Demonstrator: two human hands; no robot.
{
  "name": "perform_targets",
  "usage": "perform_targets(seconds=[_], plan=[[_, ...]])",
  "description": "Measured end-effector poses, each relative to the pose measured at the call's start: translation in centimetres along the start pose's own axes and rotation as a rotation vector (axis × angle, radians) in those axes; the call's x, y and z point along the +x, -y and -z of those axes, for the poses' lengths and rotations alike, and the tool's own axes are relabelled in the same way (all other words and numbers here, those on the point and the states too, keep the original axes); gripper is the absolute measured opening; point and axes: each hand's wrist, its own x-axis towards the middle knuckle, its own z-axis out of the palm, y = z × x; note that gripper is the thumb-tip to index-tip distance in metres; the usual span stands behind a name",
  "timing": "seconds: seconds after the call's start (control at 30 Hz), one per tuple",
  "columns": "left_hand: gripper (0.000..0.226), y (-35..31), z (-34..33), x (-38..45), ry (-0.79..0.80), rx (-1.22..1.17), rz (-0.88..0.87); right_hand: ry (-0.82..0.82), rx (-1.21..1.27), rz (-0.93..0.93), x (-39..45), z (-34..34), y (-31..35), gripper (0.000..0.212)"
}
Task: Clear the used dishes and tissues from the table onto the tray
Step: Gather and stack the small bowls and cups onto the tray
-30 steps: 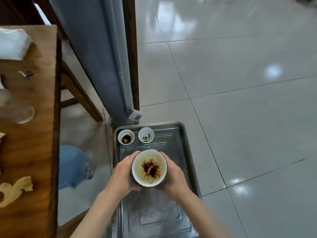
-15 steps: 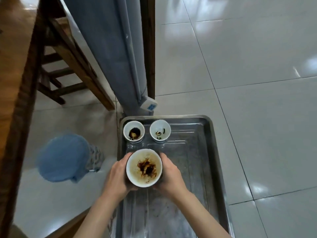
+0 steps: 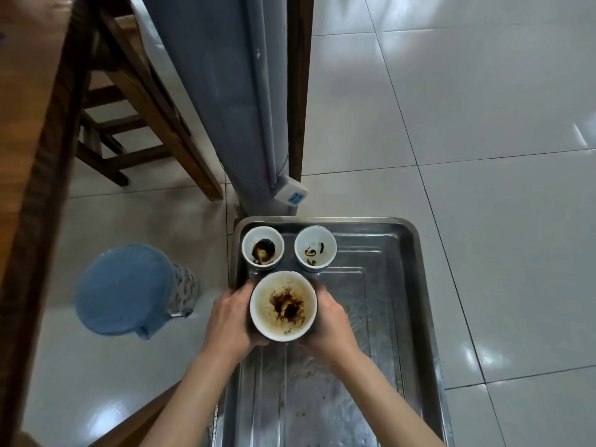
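Both hands have carried the bowl [image 3: 283, 306] a little farther over the tray [image 3: 416, 285] since the earlier frame, so that it now sits closer behind the two small cups, while the table has slid almost out of view to the left. From the head camera, the left hand [image 3: 230, 317] wraps the bowl's left wall and the right hand [image 3: 329, 317] wraps its right wall, fingers curled round it from both sides, so each hand is clamped on the bowl and neither is free. The bowl is upright, mouth up, with brown residue pooled in its bottom. Whether its base already touches the tray or hangs just above it cannot be told from this angle. Directly ahead of it, at the tray's far left corner, stand the left cup [image 3: 263, 250] and the right cup [image 3: 315, 248], side by side and just apart from each other; the bowl's far rim lies just beside both, centred on the gap between them. That is the relation the coming move turns on: the free tray floor lies straight below and toward the person, so my judgement is that the bowl should go straight down, not forward, or it will knock the cups. Both hands are equally near. Left of the tray a blue bin [image 3: 125, 290] stands on the tiled floor [image 3: 483, 124], and the wooden table [image 3: 29, 156] edge runs down the left side.
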Motion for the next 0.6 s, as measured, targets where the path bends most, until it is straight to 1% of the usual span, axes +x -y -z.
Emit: perform_targets(seconds=[0.43, 0.6], plan=[[0.098, 0.11, -0.03, 0.24, 0.005, -0.004, 0.023, 0.01, 0.082, 0.029, -0.06, 0.62, 0.32, 0.081], [0.099, 0.15, -0.14, 0.17, 0.009, 0.024, 0.03, 0.005, 0.095, 0.031, -0.12, 0.56, 0.35, 0.079]])
